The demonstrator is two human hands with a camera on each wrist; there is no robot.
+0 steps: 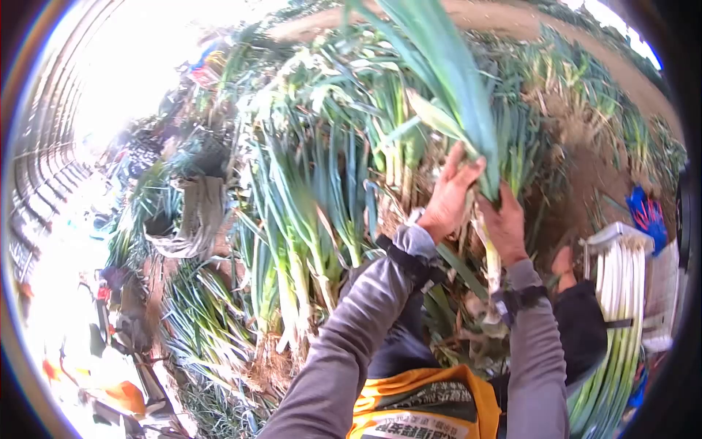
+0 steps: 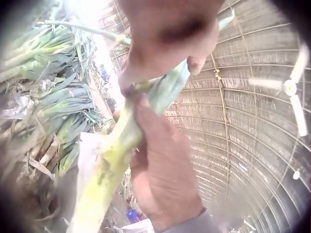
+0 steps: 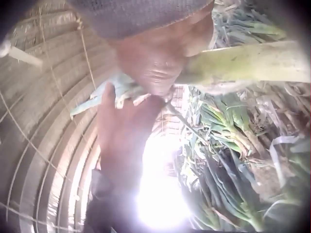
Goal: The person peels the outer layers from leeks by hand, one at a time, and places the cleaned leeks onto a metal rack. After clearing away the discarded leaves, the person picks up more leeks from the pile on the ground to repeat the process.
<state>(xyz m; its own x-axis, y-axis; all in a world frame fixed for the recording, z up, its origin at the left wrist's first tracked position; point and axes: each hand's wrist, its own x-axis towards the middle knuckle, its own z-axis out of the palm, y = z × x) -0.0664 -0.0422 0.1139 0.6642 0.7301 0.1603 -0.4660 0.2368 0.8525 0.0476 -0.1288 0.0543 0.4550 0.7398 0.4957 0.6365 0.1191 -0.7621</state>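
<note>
A large leek (image 1: pixel 491 252) is held up in front of the body in the head view, its green leaves pointing up and away and its pale stalk hanging down. My right hand (image 1: pixel 504 225) grips it where the stalk meets the leaves. Just to the left, my left hand (image 1: pixel 447 201) pinches the base of the leaves. In the left wrist view the right hand (image 2: pixel 165 170) has its thumb along the stalk (image 2: pixel 104 184), close under the left hand (image 2: pixel 167 39). The right wrist view shows the two hands almost touching around the leek (image 3: pixel 243 63).
Bundles of leeks (image 1: pixel 292 256) stand on the left and ahead. At the right, a white rack (image 1: pixel 620 235) holds several long pale leeks (image 1: pixel 618 293), with a blue and red item (image 1: pixel 646 219) behind it. A grey cloth (image 1: pixel 191 219) lies at the left.
</note>
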